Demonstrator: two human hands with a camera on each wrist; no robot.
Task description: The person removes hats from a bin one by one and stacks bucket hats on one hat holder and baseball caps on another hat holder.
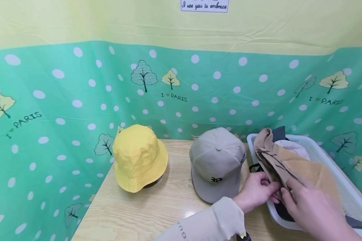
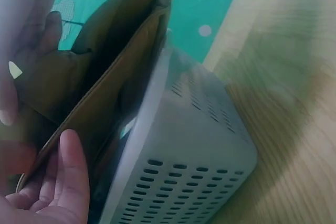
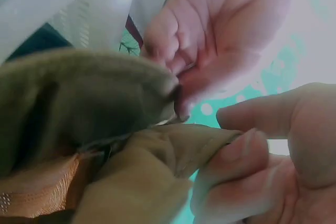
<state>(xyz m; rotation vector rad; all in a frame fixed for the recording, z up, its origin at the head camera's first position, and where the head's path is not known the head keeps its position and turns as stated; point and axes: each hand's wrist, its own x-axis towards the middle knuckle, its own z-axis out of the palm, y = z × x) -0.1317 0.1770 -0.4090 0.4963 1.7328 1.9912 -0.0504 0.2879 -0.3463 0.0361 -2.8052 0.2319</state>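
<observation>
A brown cloth hat (image 1: 273, 154), folded flat with its opening gaping, is held above the left side of a white plastic basket (image 1: 274, 214). My left hand (image 1: 256, 189) pinches the hat's edge; in the left wrist view its thumb and fingers (image 2: 73, 171) are at the rim. My right hand (image 1: 316, 204) grips the same edge close beside it. In the right wrist view the right fingers (image 3: 236, 182) curl at the fabric, with the thumb held apart. A tan-orange textured piece (image 1: 316, 167) lies against the hat; how they join is hidden.
A yellow bucket hat (image 1: 138, 157) and a grey baseball cap (image 1: 218, 160) stand on the wooden table (image 1: 178, 167), left of the basket. Inside the basket are a white item (image 1: 294, 147) and dark cloth (image 1: 279, 133). A green dotted curtain (image 1: 199, 83) hangs behind.
</observation>
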